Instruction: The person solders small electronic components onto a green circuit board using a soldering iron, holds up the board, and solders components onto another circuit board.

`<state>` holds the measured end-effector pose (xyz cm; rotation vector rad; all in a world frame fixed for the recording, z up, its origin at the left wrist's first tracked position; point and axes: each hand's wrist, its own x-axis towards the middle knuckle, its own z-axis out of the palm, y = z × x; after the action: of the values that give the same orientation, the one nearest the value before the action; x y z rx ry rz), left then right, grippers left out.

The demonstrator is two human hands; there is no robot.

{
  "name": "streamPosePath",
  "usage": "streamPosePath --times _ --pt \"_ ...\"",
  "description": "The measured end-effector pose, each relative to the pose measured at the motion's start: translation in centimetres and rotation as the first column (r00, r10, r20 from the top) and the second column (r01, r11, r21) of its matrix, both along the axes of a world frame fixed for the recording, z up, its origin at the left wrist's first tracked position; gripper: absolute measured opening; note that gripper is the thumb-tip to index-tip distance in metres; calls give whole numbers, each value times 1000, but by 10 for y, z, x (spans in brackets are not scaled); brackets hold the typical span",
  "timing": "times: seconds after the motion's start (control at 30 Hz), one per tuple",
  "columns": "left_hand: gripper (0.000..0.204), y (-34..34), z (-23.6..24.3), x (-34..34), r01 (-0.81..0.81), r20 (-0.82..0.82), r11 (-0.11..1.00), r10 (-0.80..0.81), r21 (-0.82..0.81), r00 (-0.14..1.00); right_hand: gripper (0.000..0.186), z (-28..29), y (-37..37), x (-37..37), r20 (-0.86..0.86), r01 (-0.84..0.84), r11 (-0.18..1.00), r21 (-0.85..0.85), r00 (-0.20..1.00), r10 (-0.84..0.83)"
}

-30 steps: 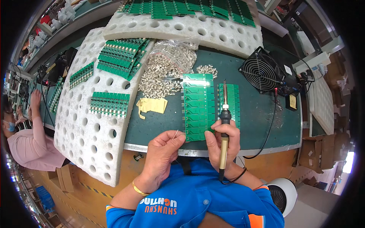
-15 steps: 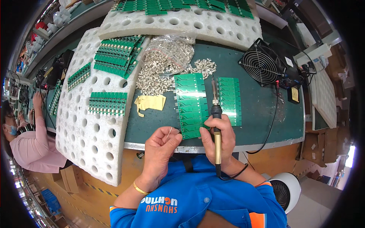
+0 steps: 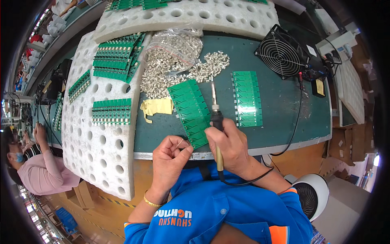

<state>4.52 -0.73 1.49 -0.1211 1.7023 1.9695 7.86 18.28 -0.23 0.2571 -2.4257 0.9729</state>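
A green circuit board panel (image 3: 189,109) lies tilted in front of me, its top leaning left, with pins along its left edge. My left hand (image 3: 167,159) is closed in a pinch on a thin solder wire (image 3: 179,143), its thumb tip at the panel's lower left corner; whether it also grips the panel I cannot tell. In my right hand (image 3: 230,147) is a soldering iron (image 3: 215,101), its tip pointing away from me, beside the panel's right edge. Another green panel (image 3: 248,99) lies farther right on the table.
Small metallic parts (image 3: 158,79) are heaped behind the panel, some inside a clear plastic bag (image 3: 185,46). Yellow paper (image 3: 157,107) lies left. White foam boards with holes (image 3: 111,152) carry more circuit panels. A black fan (image 3: 280,57) stands back right; the iron's cable (image 3: 297,118) runs nearby. A co-worker (image 3: 46,173) sits left.
The panel has turned, its top swinging left. My right hand has moved left with the soldering iron, which now leans left. The left hand keeps its pinch on the wire. The whole view has shifted slightly.
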Motion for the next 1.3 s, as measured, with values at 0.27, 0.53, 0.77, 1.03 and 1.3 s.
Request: streamPosePath --times 0.27,0.53,0.77,1.03,1.3 --pt "15 -4 -1 -5 -28 59 1000 28 -5 998 40 -1 2 -3 -42 -20 984 177 999 27" --pt "11 0 -4 -2 -3 -16 996 2 -85 1000 41 -3 -17 -9 -56 -200 962 -184 980 193" --pt "9 2 -8 1 -3 -44 993 -2 -119 999 41 0 -33 -24 -40 -260 925 -276 965 260" --pt "9 1 -4 -1 20 -35 986 -26 -165 999 41 3 -29 -23 3 -300 910 -285 949 314" --pt "11 3 1 -3 8 29 997 -6 -77 1000 37 0 -11 -11 9 -223 943 -248 973 232"
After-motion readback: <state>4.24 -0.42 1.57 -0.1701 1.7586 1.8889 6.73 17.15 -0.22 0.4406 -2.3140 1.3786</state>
